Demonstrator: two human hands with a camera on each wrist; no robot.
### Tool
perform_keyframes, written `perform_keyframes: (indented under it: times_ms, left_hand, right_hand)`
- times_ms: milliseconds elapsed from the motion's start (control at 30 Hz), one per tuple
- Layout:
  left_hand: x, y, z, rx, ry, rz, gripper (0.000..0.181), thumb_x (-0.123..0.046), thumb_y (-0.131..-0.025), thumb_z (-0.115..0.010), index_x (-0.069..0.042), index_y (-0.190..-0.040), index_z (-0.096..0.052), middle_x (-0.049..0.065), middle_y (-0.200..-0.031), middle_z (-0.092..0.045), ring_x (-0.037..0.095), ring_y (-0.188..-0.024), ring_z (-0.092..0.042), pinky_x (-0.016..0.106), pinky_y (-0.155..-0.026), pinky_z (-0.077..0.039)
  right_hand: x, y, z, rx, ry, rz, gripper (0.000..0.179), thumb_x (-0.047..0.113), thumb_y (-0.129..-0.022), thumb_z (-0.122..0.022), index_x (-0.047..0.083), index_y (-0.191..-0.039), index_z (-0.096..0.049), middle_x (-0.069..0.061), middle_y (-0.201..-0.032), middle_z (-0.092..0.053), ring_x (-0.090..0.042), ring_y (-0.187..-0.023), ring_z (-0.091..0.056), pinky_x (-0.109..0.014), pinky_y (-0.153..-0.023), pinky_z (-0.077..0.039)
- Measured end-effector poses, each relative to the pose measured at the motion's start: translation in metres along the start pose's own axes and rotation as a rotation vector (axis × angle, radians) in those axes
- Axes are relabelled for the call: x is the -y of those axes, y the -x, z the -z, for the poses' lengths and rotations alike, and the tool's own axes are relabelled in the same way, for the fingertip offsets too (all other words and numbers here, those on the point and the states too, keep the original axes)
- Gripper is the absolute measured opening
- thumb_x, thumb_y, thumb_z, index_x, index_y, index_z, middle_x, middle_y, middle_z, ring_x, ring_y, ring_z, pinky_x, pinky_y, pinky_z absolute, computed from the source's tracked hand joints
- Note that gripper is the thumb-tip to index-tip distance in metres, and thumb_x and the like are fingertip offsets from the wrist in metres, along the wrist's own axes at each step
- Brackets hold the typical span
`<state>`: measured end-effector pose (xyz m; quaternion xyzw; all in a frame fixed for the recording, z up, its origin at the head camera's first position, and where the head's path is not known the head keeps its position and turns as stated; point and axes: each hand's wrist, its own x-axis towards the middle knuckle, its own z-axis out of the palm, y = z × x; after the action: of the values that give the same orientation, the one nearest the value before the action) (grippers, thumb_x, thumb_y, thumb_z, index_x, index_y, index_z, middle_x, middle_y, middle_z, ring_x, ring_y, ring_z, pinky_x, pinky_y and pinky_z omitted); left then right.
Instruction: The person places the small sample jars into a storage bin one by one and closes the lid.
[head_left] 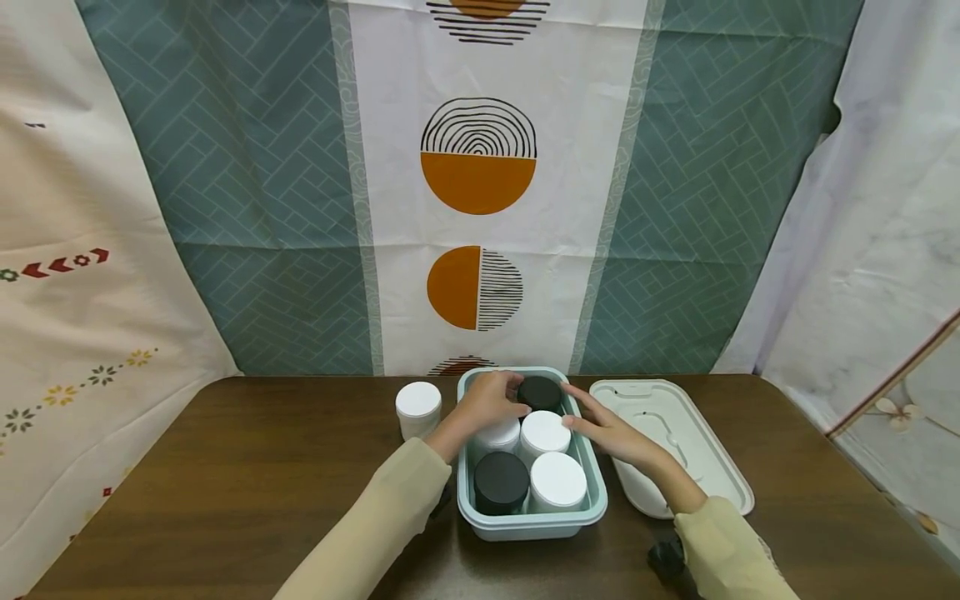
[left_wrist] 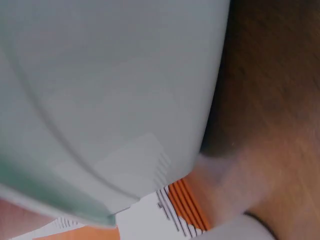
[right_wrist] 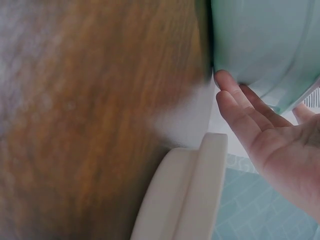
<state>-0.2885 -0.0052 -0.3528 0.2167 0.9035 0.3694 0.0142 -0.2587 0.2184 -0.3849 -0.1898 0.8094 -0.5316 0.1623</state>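
far black-lidded jar (head_left: 540,392) sits inside pale blue tub (head_left: 536,523), between both hands. left hand (head_left: 489,400): fingers curved by lid, can't tell if pinching. right hand (head_left: 617,435): fingers spread. probably light, stiff, slick; best gripped round the lid's edge.

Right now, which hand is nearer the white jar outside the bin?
Left: the left hand is just right of the jar; the right hand is across the bin, farther right.

In the head view the left hand (head_left: 491,397) partly hides a white-lidded jar (head_left: 497,437), the tub (left_wrist: 120,90) overruns the left wrist view, and the right wrist view crops the right hand (right_wrist: 285,150) and blurs the tabletop (right_wrist: 100,115).
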Motion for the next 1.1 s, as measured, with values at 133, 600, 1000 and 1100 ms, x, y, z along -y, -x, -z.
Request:
perform_keyframes:
  times_ms: [133,600,1000,1100]
  left_hand:
    - [0.001,0.008,0.011,-0.021,0.009,-0.024,0.045,-0.018,-0.08,-0.069,0.0,-0.119,-0.057,0.013,-0.112,-0.061,0.024,-0.102,-0.059,0.036,-0.084,-0.049]
    - [0.028,0.044,0.06,-0.119,0.096,-0.022,0.049,-0.014,-0.079,-0.07,0.002,-0.122,-0.054,0.018,-0.119,-0.057,0.03,-0.105,-0.056,0.04,-0.089,-0.046]
    - [0.061,0.069,0.082,-0.186,0.041,0.029,0.056,-0.014,-0.074,-0.074,0.006,-0.122,-0.052,0.02,-0.12,-0.057,0.034,-0.11,-0.053,0.044,-0.093,-0.043]
    - [0.068,0.072,0.084,-0.204,0.014,0.028,0.058,-0.015,-0.073,-0.076,0.007,-0.121,-0.053,0.021,-0.12,-0.057,0.035,-0.109,-0.054,0.044,-0.092,-0.043]
  right_hand:
    - [0.001,0.0,-0.001,-0.001,-0.002,0.001,0.064,0.029,-0.096,-0.044,0.013,-0.147,-0.007,-0.027,-0.147,-0.01,-0.047,-0.124,-0.033,-0.054,-0.088,-0.043]
    - [-0.001,0.0,-0.001,-0.005,0.0,0.013,0.066,0.028,-0.096,-0.046,0.012,-0.147,-0.007,-0.03,-0.144,-0.016,-0.045,-0.123,-0.036,-0.051,-0.089,-0.044]
    - [-0.001,0.001,-0.001,-0.011,0.005,0.013,0.066,0.027,-0.096,-0.046,0.012,-0.147,-0.008,-0.03,-0.143,-0.018,-0.044,-0.122,-0.037,-0.051,-0.088,-0.044]
    - [-0.001,0.001,-0.002,-0.014,0.011,0.015,0.065,0.027,-0.096,-0.046,0.011,-0.147,-0.008,-0.03,-0.144,-0.015,-0.045,-0.122,-0.037,-0.051,-0.087,-0.045]
